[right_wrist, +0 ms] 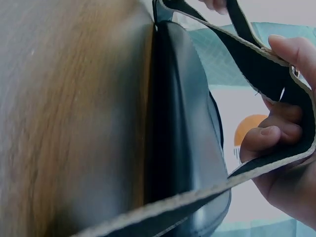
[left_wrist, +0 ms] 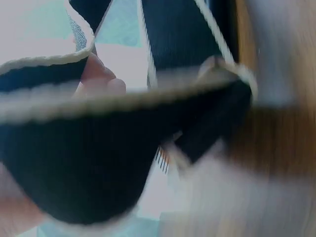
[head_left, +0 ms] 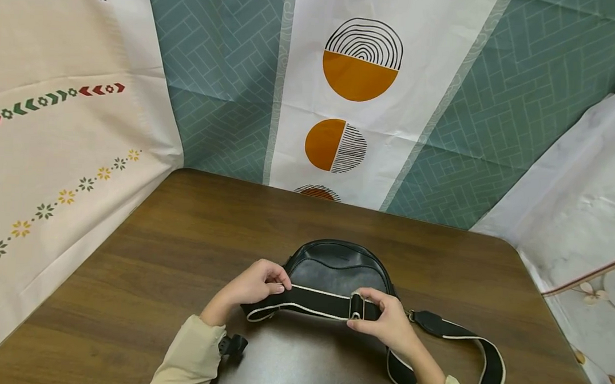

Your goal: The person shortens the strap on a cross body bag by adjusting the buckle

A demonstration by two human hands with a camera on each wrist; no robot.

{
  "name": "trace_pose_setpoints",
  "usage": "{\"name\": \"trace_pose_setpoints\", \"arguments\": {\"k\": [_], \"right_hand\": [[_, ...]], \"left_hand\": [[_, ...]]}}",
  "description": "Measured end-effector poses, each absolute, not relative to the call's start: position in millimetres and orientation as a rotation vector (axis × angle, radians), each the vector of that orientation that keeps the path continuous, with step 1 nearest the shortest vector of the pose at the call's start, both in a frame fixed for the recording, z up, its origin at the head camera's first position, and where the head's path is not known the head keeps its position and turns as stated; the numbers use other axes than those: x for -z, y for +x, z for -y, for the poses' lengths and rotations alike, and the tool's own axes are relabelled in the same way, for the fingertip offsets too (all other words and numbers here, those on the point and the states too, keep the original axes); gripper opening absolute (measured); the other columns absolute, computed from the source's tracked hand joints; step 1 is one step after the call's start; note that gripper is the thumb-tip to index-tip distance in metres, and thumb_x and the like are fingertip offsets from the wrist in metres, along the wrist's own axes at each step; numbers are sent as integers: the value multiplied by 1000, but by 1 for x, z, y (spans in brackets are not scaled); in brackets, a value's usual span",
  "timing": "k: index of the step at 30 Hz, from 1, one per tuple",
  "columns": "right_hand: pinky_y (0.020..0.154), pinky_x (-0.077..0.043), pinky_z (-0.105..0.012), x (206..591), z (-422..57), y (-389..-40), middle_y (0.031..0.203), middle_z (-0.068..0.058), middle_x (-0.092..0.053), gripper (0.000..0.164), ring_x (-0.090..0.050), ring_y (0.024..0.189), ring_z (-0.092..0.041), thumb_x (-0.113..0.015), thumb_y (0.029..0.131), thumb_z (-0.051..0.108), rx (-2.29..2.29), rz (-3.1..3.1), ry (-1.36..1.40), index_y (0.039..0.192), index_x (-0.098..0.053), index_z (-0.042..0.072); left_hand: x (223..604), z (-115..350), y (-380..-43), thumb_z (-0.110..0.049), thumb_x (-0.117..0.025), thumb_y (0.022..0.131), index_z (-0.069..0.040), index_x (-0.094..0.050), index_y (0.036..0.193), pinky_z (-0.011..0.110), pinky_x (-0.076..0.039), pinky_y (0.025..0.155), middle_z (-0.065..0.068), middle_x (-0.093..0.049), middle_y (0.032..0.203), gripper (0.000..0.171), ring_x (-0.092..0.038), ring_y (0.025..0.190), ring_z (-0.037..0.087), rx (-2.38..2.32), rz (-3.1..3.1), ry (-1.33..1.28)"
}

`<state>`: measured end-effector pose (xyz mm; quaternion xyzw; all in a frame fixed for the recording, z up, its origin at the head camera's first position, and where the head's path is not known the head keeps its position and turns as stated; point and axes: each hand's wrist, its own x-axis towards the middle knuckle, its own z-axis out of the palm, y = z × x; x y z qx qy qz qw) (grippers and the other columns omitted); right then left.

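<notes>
A small black bag (head_left: 340, 271) with a rounded top lies on the brown table. Its wide black strap (head_left: 315, 301), edged in white, stretches in front of it between both hands. My left hand (head_left: 257, 281) pinches the strap near the bag's left side, where the band folds into a loop. At the other end my right hand (head_left: 386, 321) grips the strap by its metal slider buckle (head_left: 356, 306), thumb below and fingers above. In the right wrist view the curled fingers (right_wrist: 264, 138) sit against the strap, next to the bag's smooth side (right_wrist: 190, 123).
The strap's far end (head_left: 493, 366) curves over the table (head_left: 224, 211) to the right, joined to the bag by a clip. Behind the table hangs a teal and white cloth (head_left: 229, 97). Patterned white cloths hang at the left and right.
</notes>
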<state>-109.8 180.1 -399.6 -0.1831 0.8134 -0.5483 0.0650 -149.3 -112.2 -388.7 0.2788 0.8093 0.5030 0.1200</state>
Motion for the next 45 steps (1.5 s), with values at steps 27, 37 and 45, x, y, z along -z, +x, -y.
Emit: {"name": "trace_pose_setpoints", "arguments": {"k": [27,37,45], "right_hand": [[58,-49,-28,393,-186,-107,89,-15,-60,46,-58,69,-12,-74,71,6,1669,-2374,-551,111,-52,-5],[60,-50,-28,391,-183,-109,95,-20,-58,50,-59,71,-14,-73,70,2,1728,-2333,-547,112,-49,-10],[60,-51,-30,394,-181,-110,96,-22,-57,49,-58,74,-15,-73,68,-1,1798,-2343,-564,110,-49,-9]], "left_hand": [[385,109,-147,15,-60,70,4,-61,83,23,-45,61,10,-61,76,17,-53,64,11,-1369,-2485,832],[372,93,-143,12,-65,71,5,-61,87,22,-46,63,13,-61,82,18,-54,67,11,-1392,-2428,876],[366,88,-141,7,-67,73,3,-62,88,22,-46,64,11,-61,82,16,-55,68,10,-1366,-2424,931]]}}
